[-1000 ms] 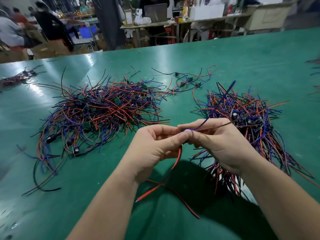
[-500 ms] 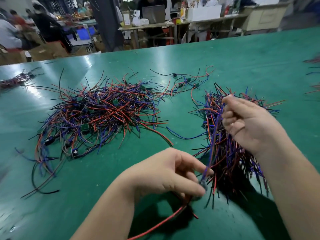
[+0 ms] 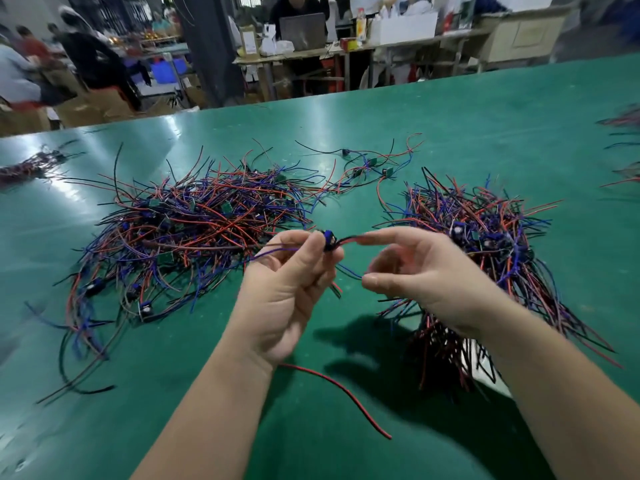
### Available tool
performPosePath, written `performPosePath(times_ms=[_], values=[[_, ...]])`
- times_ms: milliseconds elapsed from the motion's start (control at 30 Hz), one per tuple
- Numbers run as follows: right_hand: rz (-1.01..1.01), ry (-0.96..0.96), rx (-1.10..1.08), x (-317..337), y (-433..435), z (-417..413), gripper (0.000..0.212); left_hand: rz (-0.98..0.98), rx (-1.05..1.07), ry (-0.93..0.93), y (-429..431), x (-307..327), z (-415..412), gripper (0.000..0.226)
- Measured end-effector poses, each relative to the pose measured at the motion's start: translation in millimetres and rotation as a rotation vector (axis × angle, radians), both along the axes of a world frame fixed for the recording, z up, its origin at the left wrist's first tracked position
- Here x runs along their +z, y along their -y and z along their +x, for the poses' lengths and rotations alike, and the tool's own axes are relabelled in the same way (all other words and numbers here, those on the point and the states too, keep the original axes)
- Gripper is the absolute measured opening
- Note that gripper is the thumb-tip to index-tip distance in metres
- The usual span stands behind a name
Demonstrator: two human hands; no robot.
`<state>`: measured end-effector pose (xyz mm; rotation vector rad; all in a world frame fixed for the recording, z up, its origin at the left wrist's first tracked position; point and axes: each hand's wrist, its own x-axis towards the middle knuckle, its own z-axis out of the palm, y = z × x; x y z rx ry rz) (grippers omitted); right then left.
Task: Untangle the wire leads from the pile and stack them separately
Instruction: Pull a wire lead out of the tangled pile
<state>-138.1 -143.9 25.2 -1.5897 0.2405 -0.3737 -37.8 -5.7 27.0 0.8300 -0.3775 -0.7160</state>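
1. our right hand (image 3: 426, 275) has come off the right stack (image 3: 485, 244), back to centre, fingers released.
2. our left hand (image 3: 287, 289) has lifted, fingers pinching one lead (image 3: 328, 239) above the desk (image 3: 450, 133), right of the pile (image 3: 194, 230).
3. likely next: straighten it, then stack it.

This is looking like an electronics assembly workshop: heaps of red, blue and black wire leads (image 3: 194, 230) are lying across a long green counter (image 3: 485, 126), while people (image 3: 90, 60) are working at cluttered benches (image 3: 311, 54) behind, with a laptop (image 3: 303, 29) and cardboard boxes (image 3: 114, 105) standing about.
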Motion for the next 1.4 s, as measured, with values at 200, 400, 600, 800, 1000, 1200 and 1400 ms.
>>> performPosePath(times_ms=[200,400,600,800,1000,1200,1400], values=[[0.345,0.168,-0.074,-3.7,-17.5,9.9,0.013,0.207,0.315,0.608,5.0,-12.3,-11.1,0.028],[0.458,0.141,-0.189,3.7,-4.5,8.2,0.008,0.255,0.189,0.893,3.6,-16.6,-8.6,0.027],[0.171,0.068,-0.155,-2.9,-2.1,4.9,0.012,0.301,0.024,0.39,2.1,-9.2,-8.6,0.02],[0.232,0.091,-0.383,6.1,9.1,1.3,0.013,0.502,-0.285,0.368,-0.9,-10.6,-15.3,0.009],[0.455,0.182,-0.568,13.6,27.5,-6.3,0.011,0.539,-0.556,0.385,-6.6,-10.8,-13.5,0.014],[0.427,0.247,-0.651,9.9,31.0,-1.4,0.012,0.43,-0.247,0.258,-3.2,-7.7,-2.9,0.022],[-0.342,-0.006,-0.057,-1.7,-8.2,-2.4,0.053,0.443,-0.033,0.199,0.3,-13.6,4.2,0.029]])
